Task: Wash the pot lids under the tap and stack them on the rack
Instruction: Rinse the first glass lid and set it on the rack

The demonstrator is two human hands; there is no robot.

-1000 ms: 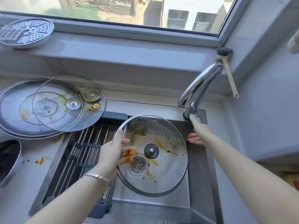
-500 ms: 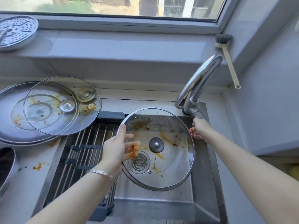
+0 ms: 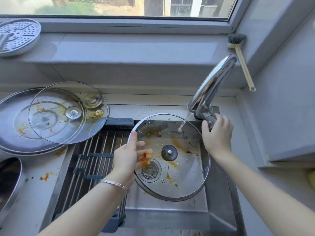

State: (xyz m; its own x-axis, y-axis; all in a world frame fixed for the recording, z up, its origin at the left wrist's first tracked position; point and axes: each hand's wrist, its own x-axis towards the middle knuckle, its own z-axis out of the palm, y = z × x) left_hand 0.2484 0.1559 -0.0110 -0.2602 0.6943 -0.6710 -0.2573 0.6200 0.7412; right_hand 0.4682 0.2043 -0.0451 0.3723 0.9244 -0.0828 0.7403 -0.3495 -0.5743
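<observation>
Left grip (image 3: 126,160) pinches the rim of the stained glass lid (image 3: 185,180) — my thumb on top, fingers (image 3: 145,153) under the glass — and I hold it tilted above the sink (image 3: 167,217). Right grip (image 3: 217,134) is curled round the handle of the tap (image 3: 213,82); thin water (image 3: 181,125) falls on the lid's far edge.

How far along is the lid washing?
Nothing looks washed yet. In hand: the left hand holds a sauce-stained glass lid over the sink while the right hand grips the tap handle, water running onto it. Left: that rinse, two dirty lids on the counter, then stacking on the rack.
</observation>
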